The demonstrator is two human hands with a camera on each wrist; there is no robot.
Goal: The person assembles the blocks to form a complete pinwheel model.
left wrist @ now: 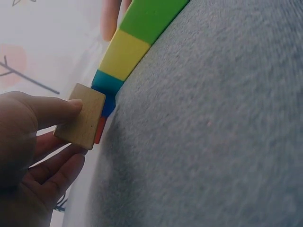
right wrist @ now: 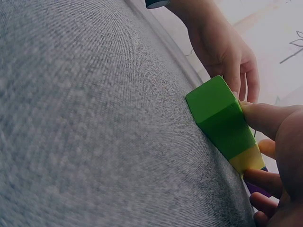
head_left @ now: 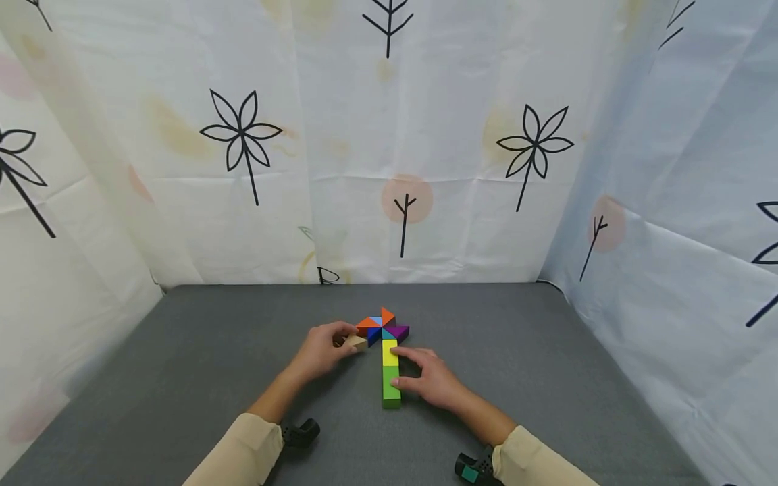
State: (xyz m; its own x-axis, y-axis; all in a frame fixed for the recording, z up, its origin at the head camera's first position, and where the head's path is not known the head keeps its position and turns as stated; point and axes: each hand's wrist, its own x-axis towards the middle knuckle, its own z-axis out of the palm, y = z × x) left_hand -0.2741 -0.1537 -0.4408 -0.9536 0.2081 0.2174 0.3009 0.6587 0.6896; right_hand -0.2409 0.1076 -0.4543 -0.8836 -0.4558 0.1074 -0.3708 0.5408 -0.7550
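My left hand pinches a plain wooden triangular block between thumb and fingers, at the left side of a pinwheel of coloured triangular blocks. In the left wrist view, one rectangular face of the wooden block shows under the thumb. The pinwheel has orange, dark blue, teal and purple pieces. Below it, a yellow block and a green block form a straight stem. My right hand touches this stem from the right, thumb on green, a finger on yellow.
Grey cloth covers the table. White printed curtains stand along its back and both sides. A black wrist device sits on the left wrist, another on the right.
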